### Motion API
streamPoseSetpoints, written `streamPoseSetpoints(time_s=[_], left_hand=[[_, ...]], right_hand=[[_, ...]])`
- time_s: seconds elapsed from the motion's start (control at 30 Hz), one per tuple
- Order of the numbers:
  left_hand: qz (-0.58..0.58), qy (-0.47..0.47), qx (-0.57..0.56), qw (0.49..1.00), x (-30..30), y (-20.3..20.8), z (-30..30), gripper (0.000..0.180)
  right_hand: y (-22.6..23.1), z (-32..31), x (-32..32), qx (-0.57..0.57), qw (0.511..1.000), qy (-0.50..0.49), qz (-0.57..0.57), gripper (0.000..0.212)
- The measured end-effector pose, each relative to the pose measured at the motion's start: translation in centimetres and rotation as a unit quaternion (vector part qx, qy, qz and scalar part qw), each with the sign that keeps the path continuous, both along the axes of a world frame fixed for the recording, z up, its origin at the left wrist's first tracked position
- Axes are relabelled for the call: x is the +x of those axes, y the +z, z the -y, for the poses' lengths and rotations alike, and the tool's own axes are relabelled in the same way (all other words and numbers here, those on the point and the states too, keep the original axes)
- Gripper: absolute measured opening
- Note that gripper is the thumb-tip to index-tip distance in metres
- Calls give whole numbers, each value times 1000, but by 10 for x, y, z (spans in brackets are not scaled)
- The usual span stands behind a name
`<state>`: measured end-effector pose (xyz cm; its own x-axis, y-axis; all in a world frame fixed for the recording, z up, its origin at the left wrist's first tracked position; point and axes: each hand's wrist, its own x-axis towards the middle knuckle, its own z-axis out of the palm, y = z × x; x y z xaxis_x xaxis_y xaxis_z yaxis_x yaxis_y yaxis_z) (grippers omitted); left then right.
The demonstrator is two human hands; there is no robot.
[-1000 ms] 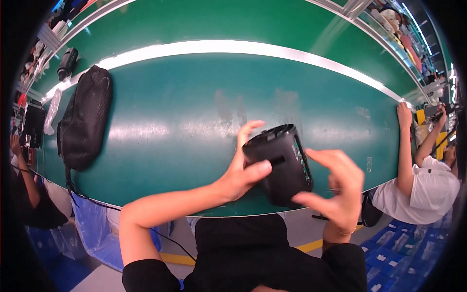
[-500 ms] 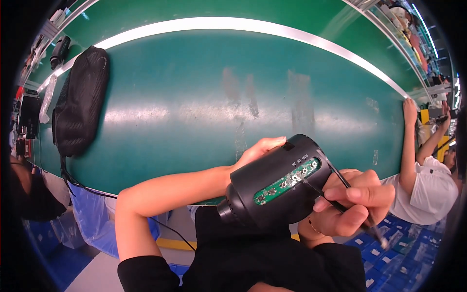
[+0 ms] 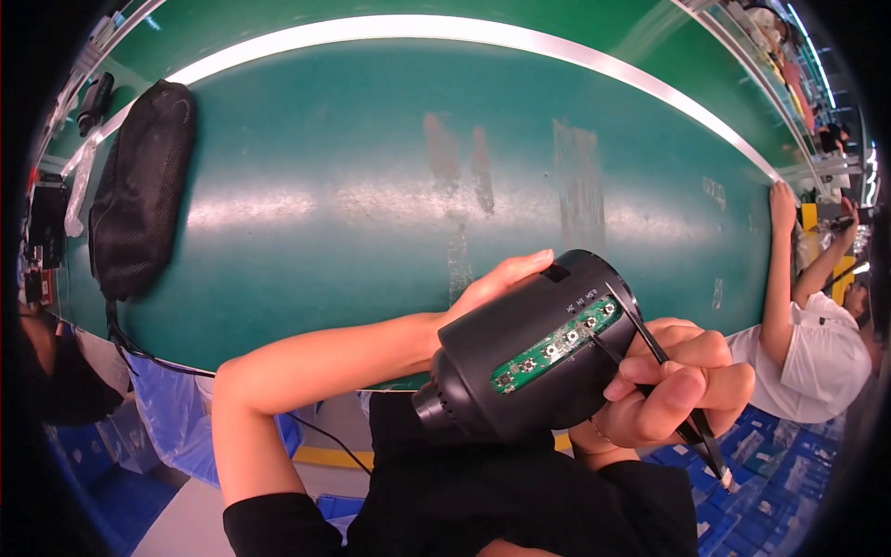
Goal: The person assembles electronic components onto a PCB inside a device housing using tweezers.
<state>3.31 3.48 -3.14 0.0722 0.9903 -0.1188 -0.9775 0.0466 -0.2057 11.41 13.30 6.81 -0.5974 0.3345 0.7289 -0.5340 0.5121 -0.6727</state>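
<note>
A black cylindrical housing [image 3: 492,330] with a narrow nozzle-like end is held tilted above the table's near edge. Along its side a slot shows a green circuit board [image 3: 539,360] with several small buttons. My left hand [image 3: 501,280] is closed around the housing's far side, most of its fingers hidden behind it. Pinched in my right hand [image 3: 682,376] is a pair of black tweezers [image 3: 703,444]. Their tips are apart: one is at the board near a button, the other by the housing's wide rim. Whether the tips grip anything is too small to tell.
A black mesh pouch [image 3: 144,190] with a cord lies on the green table [image 3: 325,186] at left. Beyond it are a small black device [image 3: 95,104] and a clear plastic bag [image 3: 81,190]. A co-worker in a white shirt [image 3: 812,362] sits at right; blue bins [image 3: 775,473] stand below.
The housing has shifted slightly right. The tweezer tips have moved along it toward the wide end, and one now reaches farther past the board. My view has shifted a little.
</note>
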Motion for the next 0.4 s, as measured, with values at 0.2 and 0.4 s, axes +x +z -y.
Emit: streamPoseSetpoints(time_s=[0.2,0.4], left_hand=[[-84,3,-71,994,0,8,3,42],[-89,27,5,996,2,-9,7,41]], right_hand=[[-1,5,-2,-15,1000,-21,0,22],[-3,7,-2,19,998,-55,7,21]])
